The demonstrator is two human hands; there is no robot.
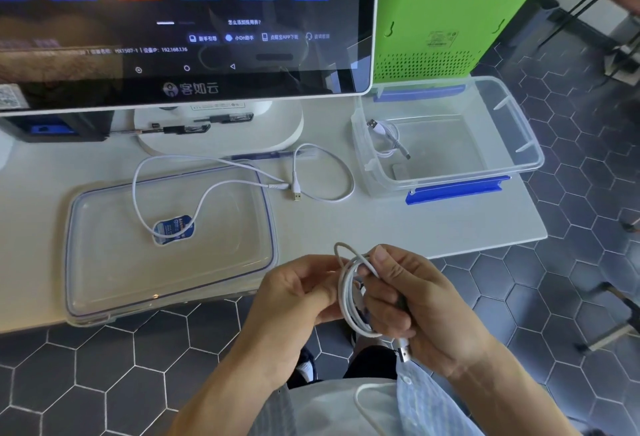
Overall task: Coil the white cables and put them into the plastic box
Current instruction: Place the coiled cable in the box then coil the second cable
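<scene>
My right hand [412,297] grips a coiled white cable [349,304] in front of the table edge, its metal plug hanging below my palm. My left hand [298,293] pinches the same coil from the left side. A second white cable [242,172] lies loose on the white table, partly across the box lid [104,262], with its plug near the middle. The clear plastic box [519,137] with blue clips stands at the right. One coiled white cable [388,139] lies inside it at the left end.
A large touchscreen [187,20] on a white stand fills the back of the table [381,224]. A green cabinet [450,13] stands behind the box. A blue label [173,229] sits on the lid. Hexagon-tiled floor lies below and to the right.
</scene>
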